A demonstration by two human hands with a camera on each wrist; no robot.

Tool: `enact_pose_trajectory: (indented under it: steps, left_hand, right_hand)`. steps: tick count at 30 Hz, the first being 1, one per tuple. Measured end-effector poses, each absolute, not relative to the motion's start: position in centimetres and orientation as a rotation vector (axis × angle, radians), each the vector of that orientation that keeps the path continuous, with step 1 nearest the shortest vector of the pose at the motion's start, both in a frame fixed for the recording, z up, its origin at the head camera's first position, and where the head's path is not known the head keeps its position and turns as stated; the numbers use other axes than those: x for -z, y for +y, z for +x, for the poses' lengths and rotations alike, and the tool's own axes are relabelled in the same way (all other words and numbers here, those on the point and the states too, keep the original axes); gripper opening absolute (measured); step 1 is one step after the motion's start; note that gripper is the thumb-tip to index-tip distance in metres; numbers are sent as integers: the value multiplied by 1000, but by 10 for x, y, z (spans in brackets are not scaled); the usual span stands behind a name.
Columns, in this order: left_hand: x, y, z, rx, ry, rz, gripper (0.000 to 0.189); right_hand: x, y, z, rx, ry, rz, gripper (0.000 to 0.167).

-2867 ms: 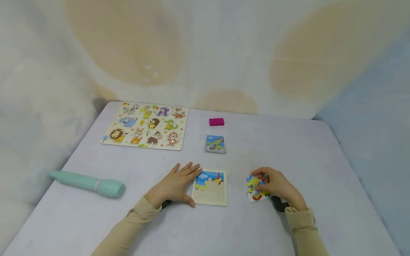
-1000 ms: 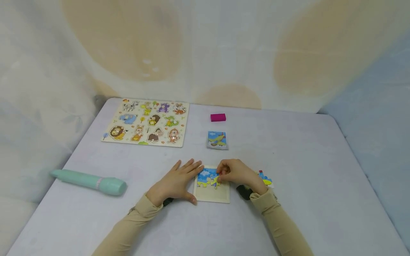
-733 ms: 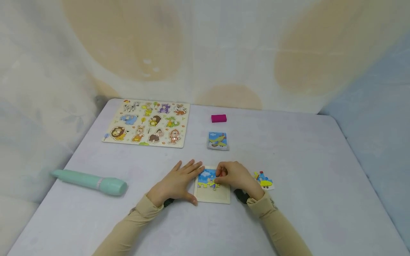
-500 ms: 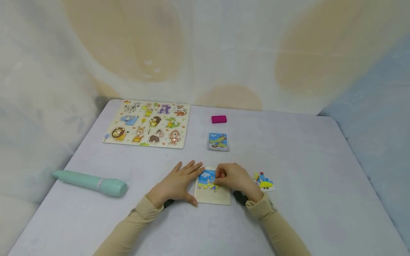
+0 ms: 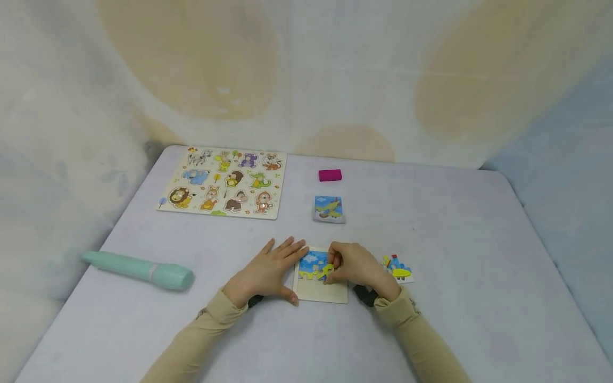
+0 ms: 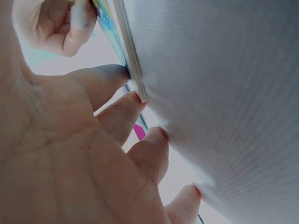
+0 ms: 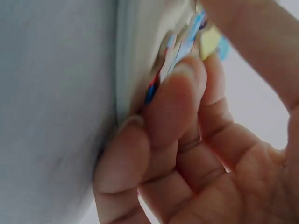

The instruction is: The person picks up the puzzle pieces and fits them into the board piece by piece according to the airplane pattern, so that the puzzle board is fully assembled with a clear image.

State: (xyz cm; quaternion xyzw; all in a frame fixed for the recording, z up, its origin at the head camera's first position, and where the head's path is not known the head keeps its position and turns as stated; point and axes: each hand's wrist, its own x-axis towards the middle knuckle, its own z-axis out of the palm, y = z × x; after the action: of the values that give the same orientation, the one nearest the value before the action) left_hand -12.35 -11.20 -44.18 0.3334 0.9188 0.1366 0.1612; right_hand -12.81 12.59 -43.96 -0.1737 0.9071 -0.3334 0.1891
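Left fingers (image 6: 149,156) spread, right fingers (image 7: 173,107) pinching, forearms (image 5: 184,346) angled inward

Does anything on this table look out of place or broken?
Nothing looks broken or spilled. Loose puzzle pieces lie right of the tray, but it is only partly filled, so that seems ordinary.

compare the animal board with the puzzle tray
The animal board is clearly larger than the puzzle tray. The animal board is decorated all over, while the puzzle tray's lower part is bare. No hand touches the animal board; the left hand touches the puzzle tray. Both lie on the table.
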Motion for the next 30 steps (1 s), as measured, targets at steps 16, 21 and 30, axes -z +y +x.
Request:
enact_pose_trajectory:
  steps: [16, 21, 30]
  left_hand:
    - [443, -111, -124, -407, 2615, 959, 113]
    - [446, -111, -124, -388, 2618, 950, 114]
    - [444, -113, -122, -431, 2629, 957, 111]
  right_hand:
    - [438, 116, -128, 926, 2589, -585, 21]
    - [438, 113, -125, 927, 2572, -647, 11]
    - [438, 108, -120, 883, 2641, -631, 13]
